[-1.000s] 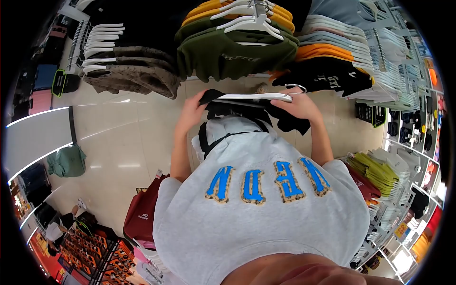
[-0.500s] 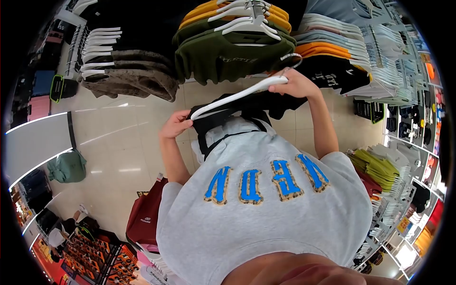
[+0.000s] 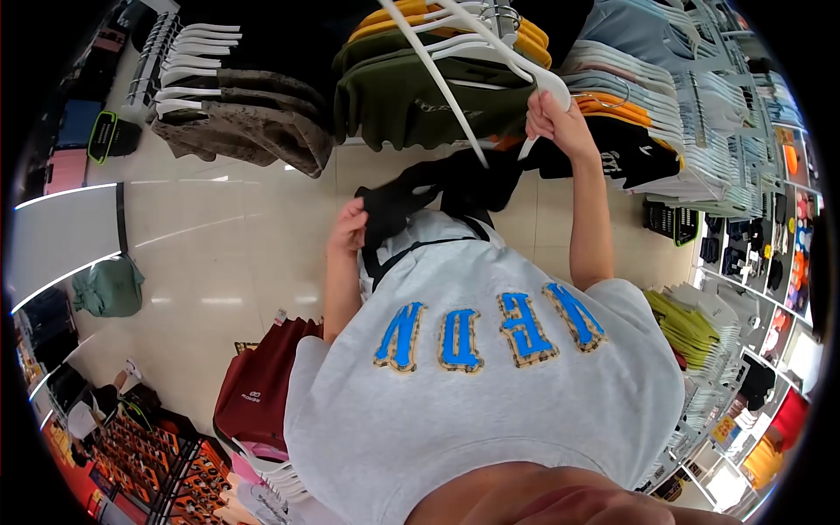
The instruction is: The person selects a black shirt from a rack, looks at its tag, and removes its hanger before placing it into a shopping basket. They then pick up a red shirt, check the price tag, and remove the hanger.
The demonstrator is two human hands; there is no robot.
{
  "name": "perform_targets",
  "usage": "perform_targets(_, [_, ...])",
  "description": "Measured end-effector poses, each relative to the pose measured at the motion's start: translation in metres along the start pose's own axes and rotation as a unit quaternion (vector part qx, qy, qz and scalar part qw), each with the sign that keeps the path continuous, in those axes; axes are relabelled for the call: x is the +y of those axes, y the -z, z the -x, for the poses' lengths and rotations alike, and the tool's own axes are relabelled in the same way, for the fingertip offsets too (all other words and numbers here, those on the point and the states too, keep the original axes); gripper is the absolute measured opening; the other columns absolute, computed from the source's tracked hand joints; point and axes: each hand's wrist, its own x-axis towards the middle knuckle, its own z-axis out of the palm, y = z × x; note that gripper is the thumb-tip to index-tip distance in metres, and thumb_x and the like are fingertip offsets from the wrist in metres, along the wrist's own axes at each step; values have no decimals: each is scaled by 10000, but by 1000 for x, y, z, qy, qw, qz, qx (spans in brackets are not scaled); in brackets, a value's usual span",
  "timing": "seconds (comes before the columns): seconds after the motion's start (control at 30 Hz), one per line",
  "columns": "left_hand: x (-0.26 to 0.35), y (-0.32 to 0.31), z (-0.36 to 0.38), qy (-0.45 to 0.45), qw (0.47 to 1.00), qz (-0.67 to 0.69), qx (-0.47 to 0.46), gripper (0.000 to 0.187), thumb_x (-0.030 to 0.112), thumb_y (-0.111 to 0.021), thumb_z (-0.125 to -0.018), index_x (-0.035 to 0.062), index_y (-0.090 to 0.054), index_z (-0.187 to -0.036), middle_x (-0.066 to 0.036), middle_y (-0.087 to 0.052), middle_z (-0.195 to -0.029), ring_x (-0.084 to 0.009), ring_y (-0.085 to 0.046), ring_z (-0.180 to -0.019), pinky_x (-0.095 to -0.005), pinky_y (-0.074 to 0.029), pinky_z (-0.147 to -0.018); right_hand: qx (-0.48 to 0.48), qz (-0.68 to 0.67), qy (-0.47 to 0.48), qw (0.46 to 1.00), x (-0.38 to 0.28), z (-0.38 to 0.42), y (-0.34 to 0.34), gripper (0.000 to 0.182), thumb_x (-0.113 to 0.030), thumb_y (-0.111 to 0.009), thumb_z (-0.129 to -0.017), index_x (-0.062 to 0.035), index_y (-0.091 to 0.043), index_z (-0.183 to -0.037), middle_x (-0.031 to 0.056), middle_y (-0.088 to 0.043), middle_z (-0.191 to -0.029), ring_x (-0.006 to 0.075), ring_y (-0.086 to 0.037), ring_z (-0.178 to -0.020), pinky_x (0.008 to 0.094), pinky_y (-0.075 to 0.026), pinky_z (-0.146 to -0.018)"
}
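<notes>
Pale floor [image 3: 245, 236] spans the shop; at the far side hang olive tops [image 3: 385, 105], at least two, presumably on hangers to keep shape. Hanger [image 3: 553, 84], quantity one: raised and tilted, right of centre. My right fingers [image 3: 544, 118] are closed around it near its neck, likely for control. Black garment [image 3: 477, 184], quantity one: below the hanger; my left fingers [image 3: 354, 210] grip its left edge, apparently to steady it. Baskets [image 3: 122, 140]: two, one left, one right [image 3: 669, 220].
</notes>
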Motion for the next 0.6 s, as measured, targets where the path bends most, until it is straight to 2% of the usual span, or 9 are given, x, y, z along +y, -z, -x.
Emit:
perform_targets(0.07, [-4,-6,1,137,989,-26,-48,394,138,-657,-870,-92,-578,-1181,-143,-661,-1118,-197,-671,-921,-290,-537,-817,-7,38,-22,999,-4,1,2,333,-341,-546,-983,-44,-567,-834,-25,-444,-563,70,-430,-489,271,-467,-553])
perform_targets(0.1, [-6,-15,-3,138,989,-25,-49,394,138,-657,-870,-92,-578,-1181,-143,-661,-1118,-197,-671,-921,-290,-537,-817,-12,54,-43,998,-4,-1,-2,334,-347,-564,-973,-44,-568,-832,-26,-451,-568,69,-440,-499,269,-464,-552])
perform_targets(0.17, [-8,-34,-11,220,972,-56,-58,338,145,-641,-886,-56,-616,-1156,-92,-682,-1076,-122,-665,-807,-224,-528,-670,-23,85,-50,995,-7,-9,-9,340,-360,-596,-952,-45,-572,-829,-27,-466,-593,69,-446,-517,261,-462,-553])
perform_targets(0.2, [-27,2,-8,266,957,-119,-9,258,197,-643,-899,2,-671,-1067,3,-697,-892,-30,-584,-592,-159,-417,-464,20,90,-43,995,-7,-17,-12,336,-350,-579,-963,-43,-557,-828,-30,-436,-589,70,-418,-514,271,-447,-547])
perform_targets(0.23, [-17,-14,-12,266,956,-119,-7,258,197,-643,-899,2,-671,-1067,3,-697,-892,-30,-584,-592,-159,-417,-464,62,93,-35,993,-9,-24,-16,333,-339,-562,-974,-41,-542,-827,-32,-406,-584,72,-391,-510,282,-433,-541])
perform_targets(0.3, [2,-43,-20,326,915,-226,-73,212,260,-661,-894,54,-694,-926,78,-631,-698,20,-425,-433,-155,-251,-353,65,46,42,996,-18,-34,-16,378,-381,-540,-981,-45,-527,-809,-45,-364,-579,74,-380,-508,246,-376,-506])
perform_targets(0.43, [-6,-31,-10,323,900,-289,-41,215,286,-678,-879,82,-679,-814,101,-567,-626,24,-365,-406,-169,-230,-351,6,-19,86,996,-39,-33,-4,389,-383,-531,-988,-52,-521,-783,-55,-332,-565,48,-334,-472,204,-280,-453])
perform_targets(0.53, [-9,-23,0,319,903,-287,-18,241,312,-695,-862,89,-666,-773,105,-557,-629,28,-361,-417,-172,-221,-354,5,151,-10,988,-38,-29,-4,375,-392,-600,-943,-53,-598,-784,-48,-402,-559,42,-357,-497,228,-272,-456])
perform_targets(0.6, [-10,-26,3,315,915,-253,-24,240,313,-703,-854,91,-662,-772,110,-547,-625,32,-363,-429,-174,-211,-354,-24,298,-52,953,-31,-37,-7,394,-442,-628,-905,-71,-651,-776,-43,-436,-574,49,-379,-514,226,-291,-469])
